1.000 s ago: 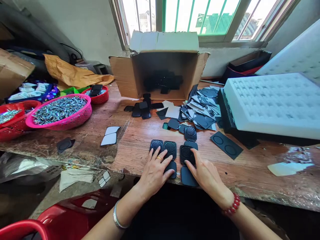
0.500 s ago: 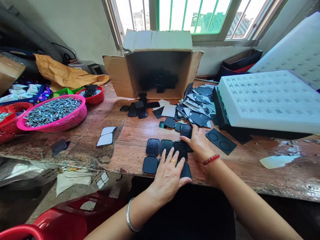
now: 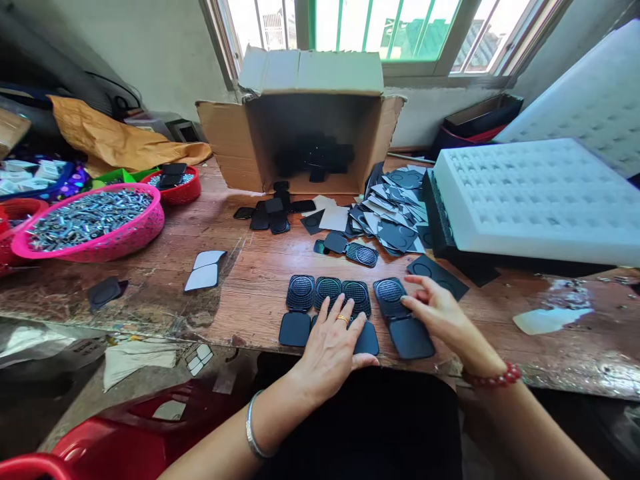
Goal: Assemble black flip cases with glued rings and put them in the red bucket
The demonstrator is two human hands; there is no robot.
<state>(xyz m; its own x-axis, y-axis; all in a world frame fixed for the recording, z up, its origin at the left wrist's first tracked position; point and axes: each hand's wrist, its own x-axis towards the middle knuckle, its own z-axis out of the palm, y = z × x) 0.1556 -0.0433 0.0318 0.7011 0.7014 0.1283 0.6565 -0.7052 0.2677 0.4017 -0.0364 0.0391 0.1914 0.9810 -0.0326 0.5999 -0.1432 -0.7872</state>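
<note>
Three black hinged cases, opened flat, lie side by side at the table's near edge; the leftmost case (image 3: 301, 292) shows a ribbed panel with a raised ring and a smooth lid toward me. My left hand (image 3: 330, 347) rests palm down over the middle and right ones, fingers spread, hiding part of them. A little to their right is another open black hinged case (image 3: 411, 337), slightly turned. My right hand (image 3: 440, 313) pinches its right edge, thumb on the ribbed panel. Farther back, one more open case (image 3: 362, 254) lies sideways.
A cardboard box (image 3: 225, 147) opens toward me at the back, with black cases (image 3: 274, 205) before it. Ringed black sheets (image 3: 395, 237) are heaped beside a white foam tray (image 3: 525, 207). A pink basket (image 3: 145, 230) of metal pieces stands left, near white-backed sheets (image 3: 204, 273).
My right hand has moved right and toward me, bringing an open case from behind the row to its right side. The left hand stays spread on the row.
</note>
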